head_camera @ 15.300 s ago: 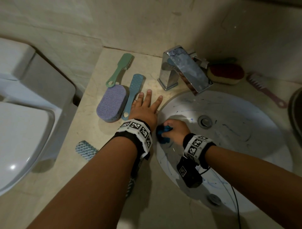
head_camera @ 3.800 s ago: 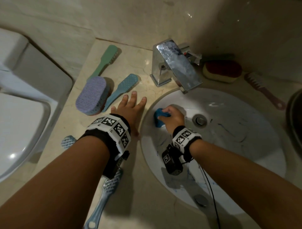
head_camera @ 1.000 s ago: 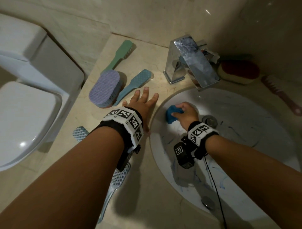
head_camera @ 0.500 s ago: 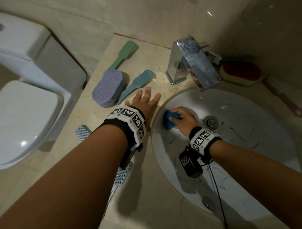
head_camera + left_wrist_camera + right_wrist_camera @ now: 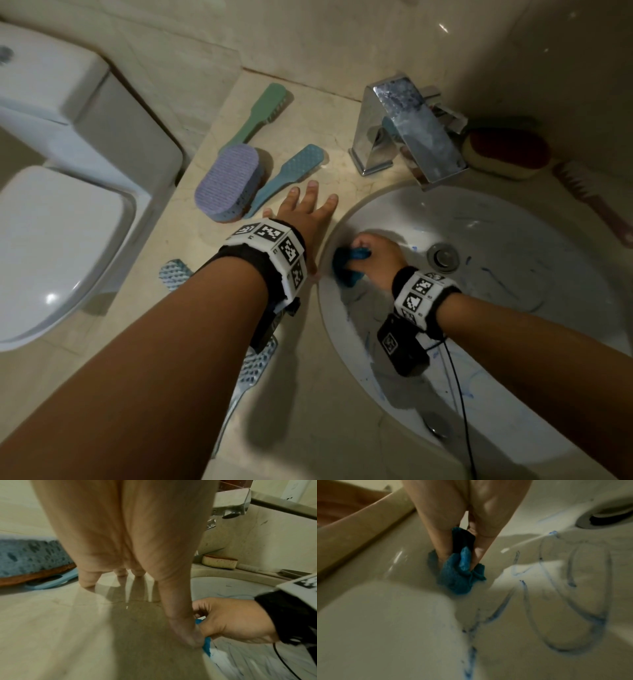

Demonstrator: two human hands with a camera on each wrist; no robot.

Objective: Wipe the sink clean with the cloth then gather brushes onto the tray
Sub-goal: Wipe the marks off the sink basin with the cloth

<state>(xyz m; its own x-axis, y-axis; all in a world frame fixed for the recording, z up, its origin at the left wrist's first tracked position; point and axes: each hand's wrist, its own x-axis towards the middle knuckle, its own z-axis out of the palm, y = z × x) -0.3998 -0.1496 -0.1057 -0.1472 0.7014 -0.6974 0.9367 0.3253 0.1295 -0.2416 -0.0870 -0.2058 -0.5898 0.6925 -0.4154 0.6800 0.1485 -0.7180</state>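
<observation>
The toilet (image 5: pixel 58 219) is sitting at the far left, lid down. The counter (image 5: pixel 301 404) is carrying the sink (image 5: pixel 513 219), whose white bowl is showing blue scribbled marks (image 5: pixel 583 615) across its near and right parts; the area around the cloth is looking cleaner than 15 seconds ago, when marks were running there. The tap (image 5: pixel 407 126) is standing behind the bowl, the drain (image 5: pixel 443 257) just right of the working hand.

No brand, label or readable writing is showing; only black-and-white coded squares on the two wristbands.

The left hand (image 5: pixel 305 212) is lying flat on the counter beside the sink rim, fingers (image 5: pixel 312 186) straight and spread, holding nothing, as in the earlier frames. The right hand (image 5: pixel 375 257) is inside the bowl at its left wall, fingers curled and clamped on the bunched blue cloth (image 5: pixel 458 573), which is pressing on the porcelain. Half a second ago it was lying slightly farther up the wall.

Brushes are lying loose on the counter: a purple block brush (image 5: pixel 227 181), a blue brush (image 5: pixel 291 174) touching it, a green brush (image 5: pixel 257 116) behind, a pale blue brush (image 5: pixel 253 370) partly under the left forearm, a pink brush (image 5: pixel 596 205) at right. A red-topped sponge (image 5: pixel 507 152) is sitting right of the tap.
</observation>
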